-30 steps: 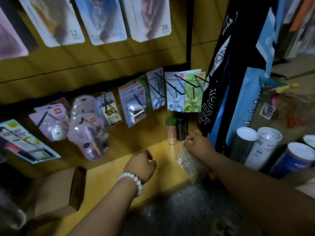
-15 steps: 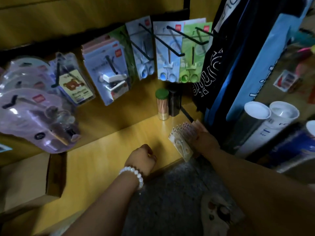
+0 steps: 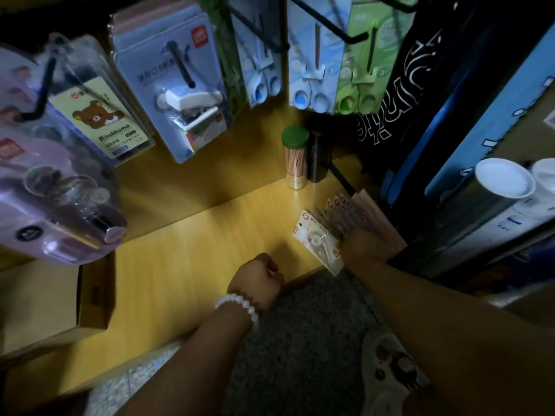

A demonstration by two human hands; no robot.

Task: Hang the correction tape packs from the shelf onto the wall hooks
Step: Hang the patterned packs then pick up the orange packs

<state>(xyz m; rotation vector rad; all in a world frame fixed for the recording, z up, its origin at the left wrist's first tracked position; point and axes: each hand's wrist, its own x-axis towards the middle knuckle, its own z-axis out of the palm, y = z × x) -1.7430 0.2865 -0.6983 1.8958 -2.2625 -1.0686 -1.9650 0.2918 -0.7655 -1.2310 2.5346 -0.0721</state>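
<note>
At the shelf's point(image 3: 192, 250) right front corner, our right hand point(image 3: 365, 246) grasped the fanned correction tape packs point(image 3: 326, 232); our left hand point(image 3: 258, 280), clenched empty, rested just left of them.

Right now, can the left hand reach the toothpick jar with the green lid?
Probably yes: the left hand rests at the shelf edge, and only bare wood lies between it and the toothpick jar.

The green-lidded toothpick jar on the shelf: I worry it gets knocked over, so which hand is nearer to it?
Right. The right hand grips the fanned correction tape packs just below-right of the jar. The left hand is fisted at the shelf's front edge, farther away.
</note>
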